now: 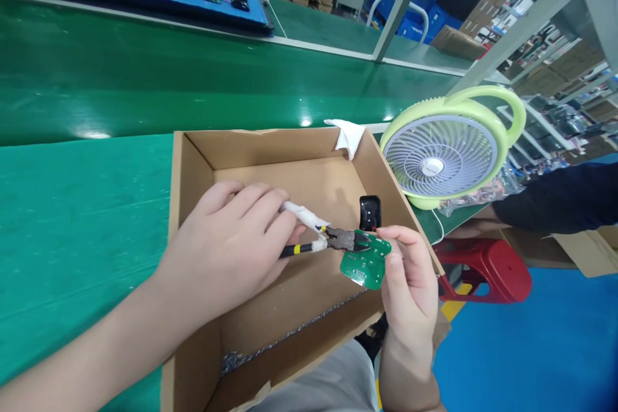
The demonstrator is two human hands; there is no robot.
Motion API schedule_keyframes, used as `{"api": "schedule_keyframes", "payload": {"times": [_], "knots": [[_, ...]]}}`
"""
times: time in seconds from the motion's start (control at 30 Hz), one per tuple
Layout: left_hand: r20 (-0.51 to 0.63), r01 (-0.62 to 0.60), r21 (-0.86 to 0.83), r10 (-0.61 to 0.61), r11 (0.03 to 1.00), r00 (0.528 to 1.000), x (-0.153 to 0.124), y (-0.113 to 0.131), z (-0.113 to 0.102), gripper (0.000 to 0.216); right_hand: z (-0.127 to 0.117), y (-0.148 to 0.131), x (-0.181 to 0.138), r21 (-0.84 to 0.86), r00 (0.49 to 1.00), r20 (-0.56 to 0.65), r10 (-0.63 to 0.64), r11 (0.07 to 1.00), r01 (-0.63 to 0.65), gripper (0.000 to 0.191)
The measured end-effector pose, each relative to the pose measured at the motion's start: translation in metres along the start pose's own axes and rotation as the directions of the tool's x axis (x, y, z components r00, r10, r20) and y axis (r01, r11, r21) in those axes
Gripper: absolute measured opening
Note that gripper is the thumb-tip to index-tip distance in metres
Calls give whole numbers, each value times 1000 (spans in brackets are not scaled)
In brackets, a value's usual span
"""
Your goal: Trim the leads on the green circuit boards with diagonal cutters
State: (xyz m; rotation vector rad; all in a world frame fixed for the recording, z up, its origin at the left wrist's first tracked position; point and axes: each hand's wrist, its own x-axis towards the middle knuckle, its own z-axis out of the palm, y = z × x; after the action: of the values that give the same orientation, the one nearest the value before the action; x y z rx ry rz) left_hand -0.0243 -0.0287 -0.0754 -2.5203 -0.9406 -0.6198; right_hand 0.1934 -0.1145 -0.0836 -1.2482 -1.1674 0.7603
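Observation:
My left hand (241, 238) is closed around the handles of a pair of cutting pliers (342, 239), partly wrapped in white tape. The jaws of the pliers lie over the face of a green circuit board (367, 265). Thumb and fingers of my right hand (409, 277) pinch that board at its right edge. Just beyond the board is a small black plastic housing (370, 211), seemingly joined to it by a short red wire. All of this is above an open cardboard box (270, 148), whose floor holds metal clippings (234, 360) along the near side.
A white cloth or paper (348, 136) hangs over the box's far right corner. A green fan (439, 148) stands right of the box, near a red stool (497, 270). Another person's sleeve (560, 196) is at right. A blue tray (255, 6) carries boards and black parts.

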Motion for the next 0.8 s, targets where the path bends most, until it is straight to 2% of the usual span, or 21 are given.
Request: {"api": "schedule_keyframes", "payload": {"times": [0.3,0.63,0.73,0.8], "knots": [[-88,-24,52,29,998,996,0,2,-2,33,-7,9,-2,52,999,37,-23,998,21,30],[-134,3,47,4,999,991,1,3,-4,25,-11,3,-3,170,970,239,-36,985,-6,48],[-131,15,66,-7,998,991,0,3,-4,26,-9,1,-2,125,966,251,-67,991,36,51],[-124,23,78,-13,997,992,-1,3,-3,26,-9,0,-3,13,973,214,-87,996,87,51]]}}
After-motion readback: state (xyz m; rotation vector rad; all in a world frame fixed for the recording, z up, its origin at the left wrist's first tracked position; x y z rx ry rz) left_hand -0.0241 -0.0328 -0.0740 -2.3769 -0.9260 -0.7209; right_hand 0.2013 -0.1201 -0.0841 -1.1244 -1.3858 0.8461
